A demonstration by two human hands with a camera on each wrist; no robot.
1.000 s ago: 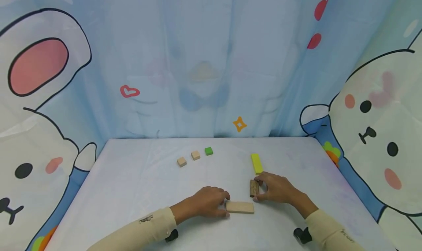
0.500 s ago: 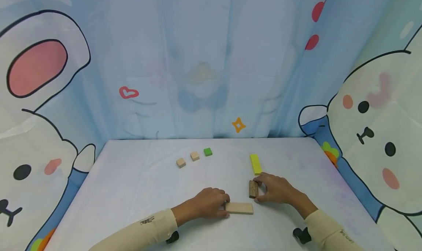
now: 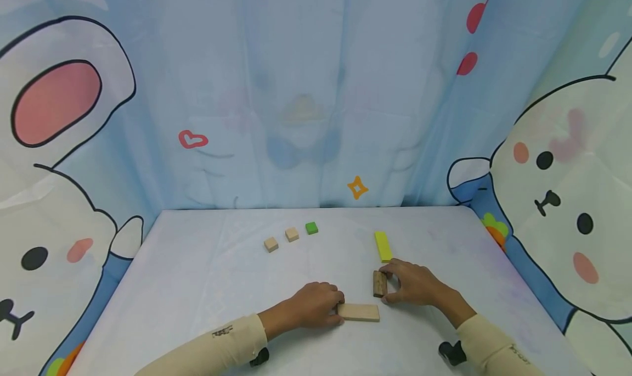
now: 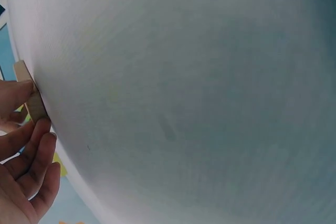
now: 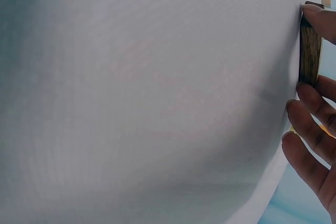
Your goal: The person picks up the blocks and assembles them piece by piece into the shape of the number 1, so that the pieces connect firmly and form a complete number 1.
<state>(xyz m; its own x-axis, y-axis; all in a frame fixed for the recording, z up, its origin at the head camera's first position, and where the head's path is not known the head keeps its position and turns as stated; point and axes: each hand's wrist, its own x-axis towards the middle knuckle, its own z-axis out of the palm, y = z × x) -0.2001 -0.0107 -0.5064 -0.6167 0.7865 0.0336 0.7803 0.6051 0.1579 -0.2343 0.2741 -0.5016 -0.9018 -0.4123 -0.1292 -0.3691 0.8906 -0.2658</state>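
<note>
A pale plank on the table is pinched at its left end by the left hand; a dark block, just beyond the plank's right end, is pinched end to end by the right hand. Neither is released, so arranging seems unfinished; a yellow block, two pale cubes and a green cube (farther off) are left unheld.

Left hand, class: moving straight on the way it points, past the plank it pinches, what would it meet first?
Past the pale plank, the left hand would probably meet the dark brown block first, or the right hand pinching it; depth is unclear.
</note>
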